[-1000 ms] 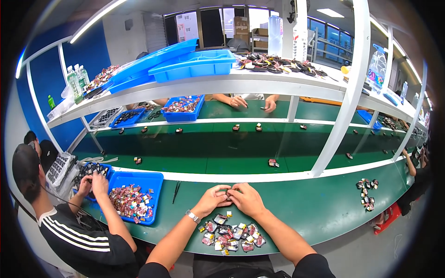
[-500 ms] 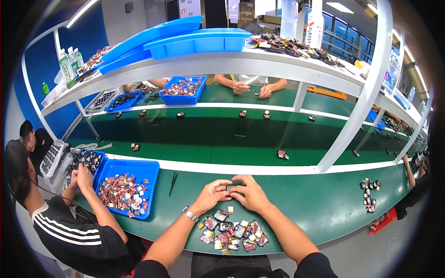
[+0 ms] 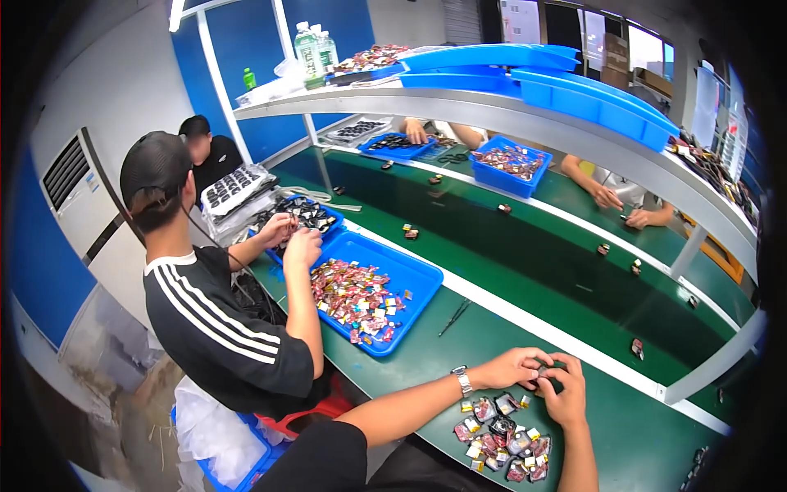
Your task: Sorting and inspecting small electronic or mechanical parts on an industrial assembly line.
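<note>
My left hand [image 3: 515, 369], with a metal-banded watch [image 3: 463, 380] at the wrist, and my right hand [image 3: 567, 390] meet over the green table [image 3: 393, 402]. Their fingers are closed round one small dark part [image 3: 541, 372], mostly covered, so its exact kind cannot be made out. Just below my hands lies a pile of small black-cased parts [image 3: 502, 443] with dark red, yellow and white pieces in them. Left of my hands, a pair of dark tweezers [image 3: 456, 316] lies on the table.
A blue tray [image 3: 422, 287] of small dark red and yellow pieces stands to the left, beside a co-worker in a black shirt [image 3: 221, 316]. Beyond a white rail [image 3: 516, 318], a dark green belt [image 3: 459, 254] carries scattered parts. A white shelf [image 3: 369, 100] holds blue trays and bottles.
The view has swung to the left and tilted, so the co-worker and tray appear nearer the middle. My hands remain together on the small dark part.
</note>
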The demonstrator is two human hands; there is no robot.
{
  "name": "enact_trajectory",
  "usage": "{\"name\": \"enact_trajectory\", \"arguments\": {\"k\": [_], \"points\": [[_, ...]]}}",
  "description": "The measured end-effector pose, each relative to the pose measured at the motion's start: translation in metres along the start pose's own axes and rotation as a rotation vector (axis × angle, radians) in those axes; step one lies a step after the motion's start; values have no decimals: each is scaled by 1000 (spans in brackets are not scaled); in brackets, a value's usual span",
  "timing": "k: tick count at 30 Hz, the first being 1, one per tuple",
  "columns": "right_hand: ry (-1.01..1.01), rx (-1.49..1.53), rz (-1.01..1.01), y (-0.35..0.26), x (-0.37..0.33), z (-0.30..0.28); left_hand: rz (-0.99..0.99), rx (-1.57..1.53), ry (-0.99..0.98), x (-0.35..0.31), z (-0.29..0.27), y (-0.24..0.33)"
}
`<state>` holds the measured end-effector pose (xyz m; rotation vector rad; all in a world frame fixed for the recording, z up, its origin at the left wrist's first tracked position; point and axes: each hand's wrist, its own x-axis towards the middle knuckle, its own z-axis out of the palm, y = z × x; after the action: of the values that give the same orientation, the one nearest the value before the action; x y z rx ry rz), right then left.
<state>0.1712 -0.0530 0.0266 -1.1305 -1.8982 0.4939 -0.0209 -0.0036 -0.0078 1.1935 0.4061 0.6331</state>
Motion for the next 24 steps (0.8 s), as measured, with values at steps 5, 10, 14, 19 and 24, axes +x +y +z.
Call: {"name": "enact_trajectory", "arguments": {"k": [5,10,14,19,24], "points": [[-15,0,-23,7,-2,-10,38,-89,-19,16,3,-8],[30,-25,-64,0,8,11,21,-18,120,-8,-8,10],[139,-56,-15,3,2,6,-7,13,138,5,5,17],[191,-56,-4,3,-5,7,-26,-4,127,8,7,13],[208,-6,22,4,-8,15,-6,-18,123,4,6,14]]}}
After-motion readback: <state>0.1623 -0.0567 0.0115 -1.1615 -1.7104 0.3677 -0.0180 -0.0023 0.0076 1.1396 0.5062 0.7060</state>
